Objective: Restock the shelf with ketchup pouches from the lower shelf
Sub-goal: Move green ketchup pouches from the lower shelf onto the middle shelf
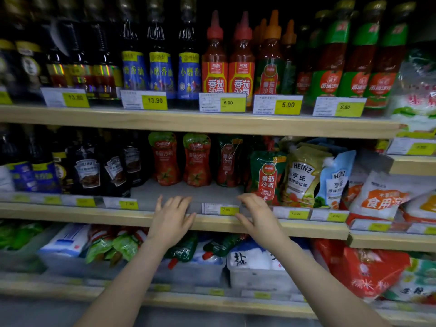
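At the middle shelf (212, 221) of a shop rack, I see both my bare hands raised to its front edge, palms down, holding nothing. My left hand (171, 217) lies with fingers spread wide, the fingertips on the grey shelf surface and the palm over the wooden lip. My right hand (256, 213) is just beside it, fingers loosely curled and open, the tips near a yellow price tag (220, 208) clipped to the edge between the two hands.

Behind the hands is a bare stretch of shelf. At its back stand three red ketchup pouches (197, 159) with green tops, upright in a row. To their right, closer to the front, stands a green and red pouch (266, 175) printed with the words tomato ketchup (it nearly touches my right fingertips, though I cannot tell if there is contact). Further right are Heinz pouches (304, 175), one yellow-green and one pale blue. To the left of the gap are dark Heinz bottles (88, 171).

On the lower shelf, under my forearms, grey bins (193, 274) hold more pouches (181, 250) lying flat in a jumble, green with red caps, mixed with white salt bags (250, 258).

On the top shelf stand red sauce bottles (227, 64) with pointed caps, above tags reading 6.00 and 5.00.
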Demonstrator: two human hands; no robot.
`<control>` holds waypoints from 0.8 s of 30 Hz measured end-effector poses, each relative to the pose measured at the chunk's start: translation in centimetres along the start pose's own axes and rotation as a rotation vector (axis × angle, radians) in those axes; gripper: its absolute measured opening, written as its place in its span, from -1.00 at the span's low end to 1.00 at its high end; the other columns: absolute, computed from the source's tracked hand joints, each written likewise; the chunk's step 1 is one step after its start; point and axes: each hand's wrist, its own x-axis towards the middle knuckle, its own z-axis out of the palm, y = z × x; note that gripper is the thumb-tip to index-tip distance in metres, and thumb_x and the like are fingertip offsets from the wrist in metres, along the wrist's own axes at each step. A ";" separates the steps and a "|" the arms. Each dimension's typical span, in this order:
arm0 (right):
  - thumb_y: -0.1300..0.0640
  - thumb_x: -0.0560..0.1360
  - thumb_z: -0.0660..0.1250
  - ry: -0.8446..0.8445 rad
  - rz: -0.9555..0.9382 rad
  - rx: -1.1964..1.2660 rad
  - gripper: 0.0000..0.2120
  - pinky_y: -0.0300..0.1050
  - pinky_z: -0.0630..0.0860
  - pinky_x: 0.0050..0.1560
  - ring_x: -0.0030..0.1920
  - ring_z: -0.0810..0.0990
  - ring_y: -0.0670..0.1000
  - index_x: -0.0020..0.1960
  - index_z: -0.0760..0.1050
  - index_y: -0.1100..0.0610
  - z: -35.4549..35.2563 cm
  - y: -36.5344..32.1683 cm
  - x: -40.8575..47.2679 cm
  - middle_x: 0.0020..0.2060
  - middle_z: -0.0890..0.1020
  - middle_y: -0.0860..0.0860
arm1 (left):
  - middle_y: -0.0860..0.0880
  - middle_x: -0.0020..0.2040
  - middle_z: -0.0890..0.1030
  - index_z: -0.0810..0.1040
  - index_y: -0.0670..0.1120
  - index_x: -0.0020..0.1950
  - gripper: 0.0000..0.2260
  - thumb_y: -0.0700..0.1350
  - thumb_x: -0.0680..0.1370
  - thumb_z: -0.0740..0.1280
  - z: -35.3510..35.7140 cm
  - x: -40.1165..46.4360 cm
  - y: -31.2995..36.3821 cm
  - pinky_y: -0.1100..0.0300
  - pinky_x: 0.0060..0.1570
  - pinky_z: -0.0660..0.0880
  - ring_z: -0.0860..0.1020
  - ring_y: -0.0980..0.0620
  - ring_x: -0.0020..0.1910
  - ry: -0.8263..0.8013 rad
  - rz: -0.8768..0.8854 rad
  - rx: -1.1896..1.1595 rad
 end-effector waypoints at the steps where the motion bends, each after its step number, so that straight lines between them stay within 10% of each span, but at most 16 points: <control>1: 0.08 0.54 0.25 -0.048 -0.012 -0.010 -0.56 -0.19 0.22 0.34 0.35 0.32 0.04 0.37 0.31 0.17 0.8 -0.7 0.6 0.33 0.41 0.08 | -0.09 0.09 0.57 0.48 -0.10 0.27 -0.64 0.01 0.52 0.31 0.0 -0.3 -0.4 -0.21 0.33 0.19 0.51 -0.11 0.15 -0.001 -0.008 -0.001; 8: 0.20 0.49 0.22 -0.127 0.045 -0.203 -0.51 -0.10 -0.06 0.47 0.36 0.30 0.09 0.41 0.24 0.14 4.5 -2.2 1.3 0.32 0.42 0.10 | -0.14 0.21 0.48 0.40 -0.11 0.35 -0.55 -0.01 0.49 0.34 0.6 -1.3 -1.1 -0.23 0.38 0.14 0.39 -0.16 0.28 -0.029 0.024 -0.100; 24: 0.22 0.50 0.28 -0.063 0.080 0.013 -0.49 -0.32 -0.02 0.42 0.46 0.15 -0.03 0.42 0.26 0.12 4.7 -2.9 -2.5 0.45 0.25 0.02 | -0.21 0.30 0.43 0.38 -0.15 0.36 -0.53 -0.06 0.48 0.35 2.6 -2.7 -1.3 -0.21 0.39 0.17 0.34 -0.19 0.34 0.134 0.107 -0.164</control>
